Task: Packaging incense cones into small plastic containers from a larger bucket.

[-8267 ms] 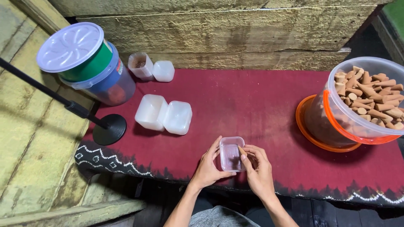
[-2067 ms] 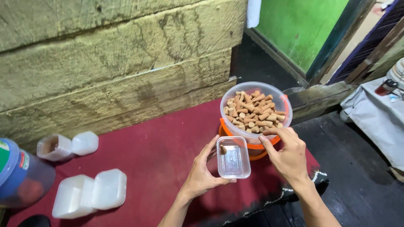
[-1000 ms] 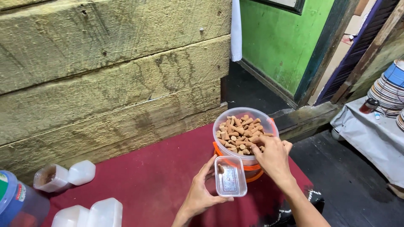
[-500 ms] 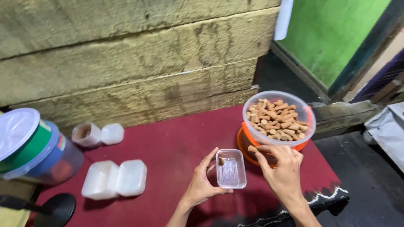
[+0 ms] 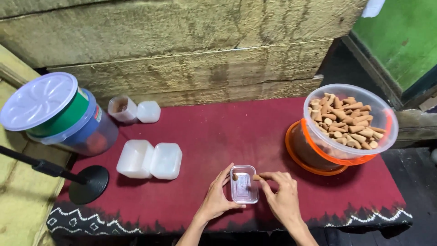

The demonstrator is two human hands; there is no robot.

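Note:
My left hand (image 5: 215,200) grips a small clear plastic box (image 5: 244,184) near the front edge of the red cloth (image 5: 236,132). One brown cone lies in the box's far left corner. My right hand (image 5: 282,197) pinches another brown cone (image 5: 256,177) at the box's right rim. A clear tub (image 5: 349,123) full of brown cones stands at the right on an orange lid.
Two hinged white boxes (image 5: 149,159) lie open at left, with a smaller open box (image 5: 134,110) behind them. A big lidded jar (image 5: 57,114) stands at far left. A black stand base (image 5: 88,184) sits at the front left. A rough plank wall (image 5: 191,45) runs behind.
My right hand came back from the tub with a cone and now holds it at the small box's rim. The view swung left and down.

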